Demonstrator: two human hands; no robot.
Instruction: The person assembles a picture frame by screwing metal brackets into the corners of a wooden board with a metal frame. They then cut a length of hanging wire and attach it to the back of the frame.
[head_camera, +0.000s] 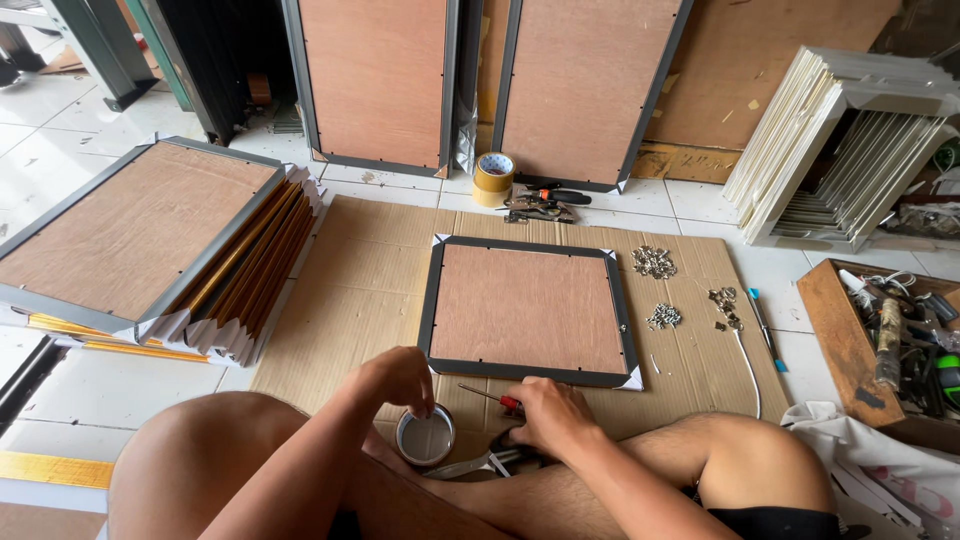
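Note:
A dark picture frame (527, 308) lies face down on a cardboard sheet (350, 285), its brown backing board up and white protectors on the corners. My left hand (402, 377) hovers with bent fingers over a small round tin (425, 437) just below it. My right hand (548, 415) rests on the cardboard at the frame's near edge, next to a small red-handled screwdriver (492, 397). Whether it grips the screwdriver I cannot tell. Metal scissors or pliers (480, 463) lie under that hand. My bare legs frame the bottom of the view.
Piles of small metal hardware (654, 262) (664, 316) and a blue pen (766, 328) lie to the right. A stack of frames (150, 250) sits left, two frames (375, 80) lean behind, a tape roll (494, 177) stands by them, and a wooden toolbox (880, 340) is at right.

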